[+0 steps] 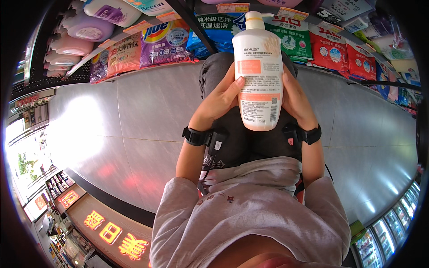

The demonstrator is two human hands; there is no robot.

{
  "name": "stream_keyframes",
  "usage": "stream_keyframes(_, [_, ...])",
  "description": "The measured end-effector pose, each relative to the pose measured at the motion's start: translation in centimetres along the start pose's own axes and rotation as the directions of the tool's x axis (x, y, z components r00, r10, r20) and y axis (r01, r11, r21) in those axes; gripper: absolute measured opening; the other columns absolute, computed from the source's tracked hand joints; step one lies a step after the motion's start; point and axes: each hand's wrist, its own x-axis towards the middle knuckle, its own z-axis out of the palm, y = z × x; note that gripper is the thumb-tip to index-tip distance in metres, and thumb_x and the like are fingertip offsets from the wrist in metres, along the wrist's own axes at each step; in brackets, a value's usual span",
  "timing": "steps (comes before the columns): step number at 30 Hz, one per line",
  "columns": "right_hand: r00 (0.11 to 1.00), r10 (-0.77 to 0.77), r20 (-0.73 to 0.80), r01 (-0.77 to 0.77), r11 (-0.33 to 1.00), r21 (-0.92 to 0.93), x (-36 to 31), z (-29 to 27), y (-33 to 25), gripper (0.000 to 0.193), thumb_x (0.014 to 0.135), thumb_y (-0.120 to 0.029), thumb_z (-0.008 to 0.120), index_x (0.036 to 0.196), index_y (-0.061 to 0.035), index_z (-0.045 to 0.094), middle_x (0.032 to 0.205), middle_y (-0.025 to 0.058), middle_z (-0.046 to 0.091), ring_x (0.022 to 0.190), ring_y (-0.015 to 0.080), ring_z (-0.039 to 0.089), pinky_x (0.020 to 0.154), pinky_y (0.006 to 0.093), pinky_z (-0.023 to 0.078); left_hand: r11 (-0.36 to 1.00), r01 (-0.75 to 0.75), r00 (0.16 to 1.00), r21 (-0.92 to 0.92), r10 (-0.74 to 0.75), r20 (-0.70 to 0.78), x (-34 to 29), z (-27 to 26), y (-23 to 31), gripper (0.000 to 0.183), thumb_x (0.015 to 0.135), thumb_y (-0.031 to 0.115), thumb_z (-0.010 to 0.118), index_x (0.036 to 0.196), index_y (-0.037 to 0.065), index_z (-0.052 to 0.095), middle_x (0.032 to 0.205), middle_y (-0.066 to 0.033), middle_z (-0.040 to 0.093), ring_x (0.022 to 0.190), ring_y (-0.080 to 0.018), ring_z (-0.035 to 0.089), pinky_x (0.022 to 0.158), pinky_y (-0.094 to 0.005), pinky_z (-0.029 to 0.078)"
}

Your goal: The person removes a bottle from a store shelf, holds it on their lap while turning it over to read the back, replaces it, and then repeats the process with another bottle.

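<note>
Between my two hands is a large white pump bottle (260, 85) with orange label bands, its cream pump top pointing away from me and its printed back turned up. My left hand (225, 96) grips its left side, the thumb lying along the front edge. On the right side my right hand (295, 96) is wrapped round the bottle, most of its fingers hidden behind it. The bottle is above my dark-trousered knees. Each wrist wears a black strap with a small box.
Ahead, a low shelf holds detergent bags, among them a purple bag (166, 42) and a red bag (328, 49). Pastel bottles (91, 31) line the upper left shelf. Grey tile floor (147, 116) spreads around me. A counter with lit signs (111, 230) is lower left, glass-door coolers (384, 232) lower right.
</note>
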Motion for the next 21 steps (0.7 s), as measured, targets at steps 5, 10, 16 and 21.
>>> stream_keyframes(5, [0.982, -0.087, 0.165, 0.091, 0.996, -0.018, 0.18, -1.33, 0.85, 0.076, 0.086, -0.021, 0.06, 0.143, -0.0069, 0.012, 0.134, 0.0077, 0.038, 0.121, 0.0162, 0.039, 0.099, 0.0312, 0.035, 0.995, -0.065, 0.997, -0.07, 0.067, 0.033, 0.17, 0.02, -0.35, 0.057, 0.097, 0.026, 0.038, 0.143, 0.01, 0.008, 0.135, -0.0084, 0.034, 0.122, -0.0184, 0.038, 0.098, -0.0346, 0.037])
stream_keyframes(10, [0.988, -0.01, 0.156, 0.005, 0.999, 0.032, 0.29, -0.75, 0.26, 0.081, 0.083, -0.014, 0.064, 0.143, -0.0071, 0.01, 0.137, 0.0082, 0.034, 0.125, 0.0187, 0.036, 0.102, 0.0344, 0.032, 0.974, -0.083, 0.992, -0.212, 0.101, 0.074, 0.32, -0.32, -0.46, 0.061, 0.095, 0.022, 0.042, 0.143, 0.01, 0.006, 0.137, -0.0087, 0.031, 0.126, -0.0194, 0.032, 0.102, -0.036, 0.032])
stream_keyframes(16, [0.984, -0.01, 0.177, -0.002, 0.998, 0.066, 0.34, -0.87, 0.21, 0.083, 0.081, -0.013, 0.066, 0.143, -0.0073, 0.011, 0.138, 0.0082, 0.034, 0.126, 0.0198, 0.035, 0.103, 0.0357, 0.032, 0.987, -0.102, 0.987, -0.122, 0.116, 0.112, 0.26, -0.57, -0.54, 0.073, 0.089, 0.017, 0.054, 0.142, 0.009, 0.005, 0.137, -0.0104, 0.03, 0.127, -0.0206, 0.032, 0.102, -0.0369, 0.032])
stream_keyframes(21, [0.986, -0.005, 0.166, -0.005, 0.998, 0.06, 0.21, -0.79, 0.16, 0.085, 0.079, -0.013, 0.067, 0.143, -0.0076, 0.011, 0.138, 0.0079, 0.034, 0.126, 0.0201, 0.035, 0.103, 0.036, 0.031, 0.988, -0.107, 0.986, -0.115, 0.121, 0.118, 0.11, -0.51, -0.33, 0.077, 0.087, 0.016, 0.058, 0.142, 0.008, 0.004, 0.138, -0.0105, 0.03, 0.128, -0.0209, 0.03, 0.103, -0.0368, 0.03])
